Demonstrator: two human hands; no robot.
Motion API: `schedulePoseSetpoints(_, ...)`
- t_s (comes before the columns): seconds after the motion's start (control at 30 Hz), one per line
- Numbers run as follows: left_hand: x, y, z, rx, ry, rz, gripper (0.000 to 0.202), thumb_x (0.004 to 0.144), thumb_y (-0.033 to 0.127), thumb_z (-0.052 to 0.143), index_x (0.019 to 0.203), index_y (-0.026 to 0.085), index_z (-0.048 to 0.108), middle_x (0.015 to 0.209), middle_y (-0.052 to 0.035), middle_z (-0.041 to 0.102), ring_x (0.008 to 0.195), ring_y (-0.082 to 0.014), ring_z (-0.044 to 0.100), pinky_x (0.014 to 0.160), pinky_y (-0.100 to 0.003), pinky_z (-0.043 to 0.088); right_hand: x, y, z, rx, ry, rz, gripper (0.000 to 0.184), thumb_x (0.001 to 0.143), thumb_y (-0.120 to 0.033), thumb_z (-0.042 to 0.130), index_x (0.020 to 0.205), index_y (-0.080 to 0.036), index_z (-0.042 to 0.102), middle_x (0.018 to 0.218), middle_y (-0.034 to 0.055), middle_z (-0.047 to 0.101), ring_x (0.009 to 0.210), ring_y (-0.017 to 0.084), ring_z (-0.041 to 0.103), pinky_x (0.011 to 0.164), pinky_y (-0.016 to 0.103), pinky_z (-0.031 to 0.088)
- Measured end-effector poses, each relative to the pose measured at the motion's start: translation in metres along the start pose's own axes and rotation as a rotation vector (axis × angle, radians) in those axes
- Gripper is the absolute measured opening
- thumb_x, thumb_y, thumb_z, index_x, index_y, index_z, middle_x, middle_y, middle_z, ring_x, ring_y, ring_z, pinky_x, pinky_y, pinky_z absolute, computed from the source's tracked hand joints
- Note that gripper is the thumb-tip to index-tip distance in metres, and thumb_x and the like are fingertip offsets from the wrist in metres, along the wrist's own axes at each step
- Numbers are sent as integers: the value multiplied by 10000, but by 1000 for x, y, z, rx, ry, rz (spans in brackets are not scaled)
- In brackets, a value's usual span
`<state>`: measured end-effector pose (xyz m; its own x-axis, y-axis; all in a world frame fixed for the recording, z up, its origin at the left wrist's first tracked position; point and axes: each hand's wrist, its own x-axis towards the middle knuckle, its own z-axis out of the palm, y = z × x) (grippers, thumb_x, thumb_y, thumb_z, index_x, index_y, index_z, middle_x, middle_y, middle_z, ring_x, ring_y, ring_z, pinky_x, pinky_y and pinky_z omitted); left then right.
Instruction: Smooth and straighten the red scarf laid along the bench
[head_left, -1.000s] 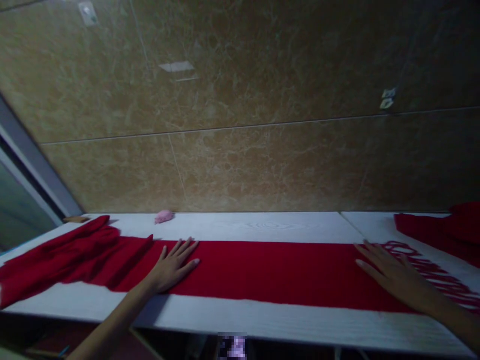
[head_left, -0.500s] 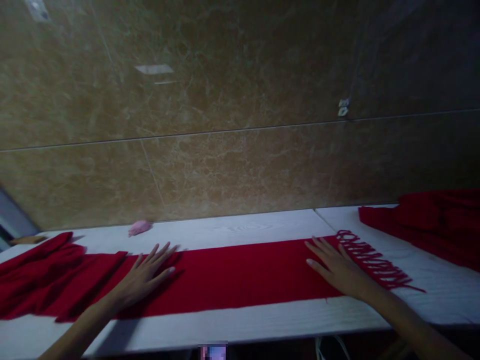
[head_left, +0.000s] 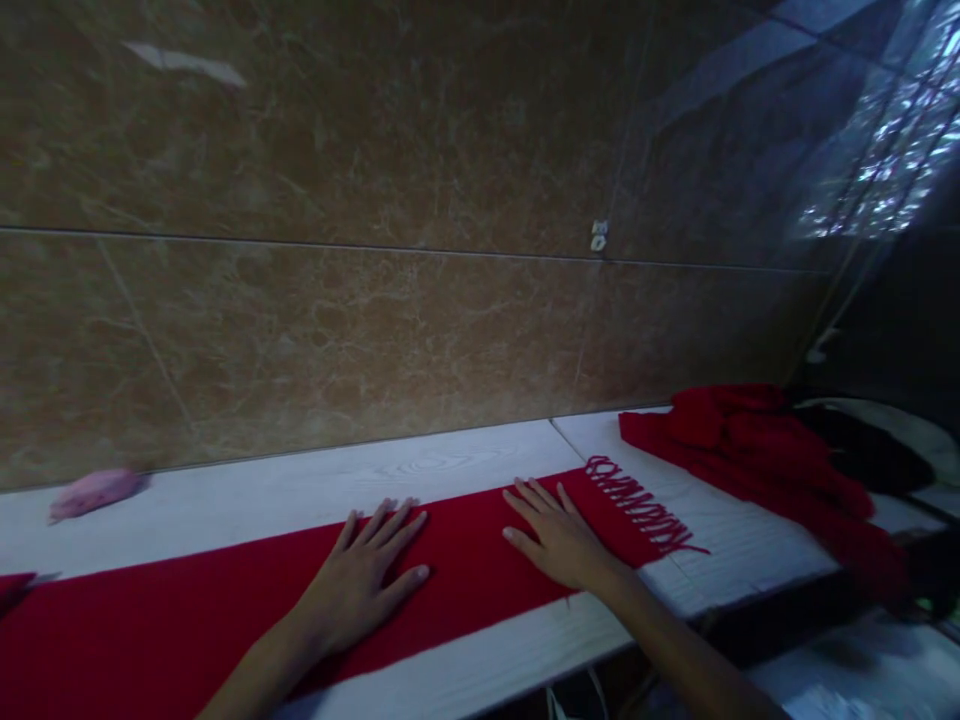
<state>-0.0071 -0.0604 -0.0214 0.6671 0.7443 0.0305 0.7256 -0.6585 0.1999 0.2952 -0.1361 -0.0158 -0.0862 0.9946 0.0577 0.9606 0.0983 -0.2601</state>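
Note:
A long red scarf (head_left: 457, 560) lies flat along the white table, its knotted fringe (head_left: 637, 505) at the right end. My left hand (head_left: 364, 580) rests palm down on the middle stretch of cloth, fingers spread. Nearer the fringe, my right hand (head_left: 555, 540) also lies flat on the scarf with its fingers stretched out. Neither hand grips the fabric. Toward the left the scarf runs out of the picture, where a raised fold of it shows at the edge.
A rumpled pile of red cloth (head_left: 742, 440) sits at the table's right end, with dark fabric (head_left: 862, 445) behind it. A pink object (head_left: 96, 492) lies by the wall at the left. Brown marbled tiles (head_left: 375, 340) rise directly behind the white table (head_left: 360, 460).
The view has swung to the right, bringing the window and the whole red pile into sight. My hands are closer together on the scarf, and the right one is farther from the fringe.

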Motion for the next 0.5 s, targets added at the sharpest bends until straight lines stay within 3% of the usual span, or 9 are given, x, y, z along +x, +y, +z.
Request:
schedulePoseSetpoints(0.17,-11,-19,-5,23,-20,-72,710,959,721,338,1563,361,243,1641,-1,178,1534,-323,134,1228,-659,89,-11,74,-9,-134,86,157,647,1015,-576,310,1540,-213,417,1624,86,327,1521,254,233,1237,550,145)
schedulePoseSetpoints(0.27,-15,-24,-6,28,9,-90,700,961,710,351,1556,350,272,1633,-6,199,1528,-331,154,1223,-666,101,-17,105,-13,-177,114,217,619,1007,-518,334,1533,-206,431,1612,110,345,1505,286,275,1212,579,210)
schedulePoseSetpoints(0.4,-15,-24,-5,46,11,-94,705,962,709,342,1555,334,271,1628,-6,194,1525,-328,153,1225,-658,112,-18,111,-20,-203,117,256,579,1007,-470,352,1526,-228,437,1596,119,379,1497,304,292,1192,630,214)
schedulePoseSetpoints(0.5,-13,-23,-5,53,8,-91,702,961,706,348,1553,336,275,1625,-3,196,1522,-329,151,1224,-656,123,-13,87,-27,-209,122,250,592,1013,-463,358,1531,-182,427,1606,144,352,1518,312,230,1200,645,146)
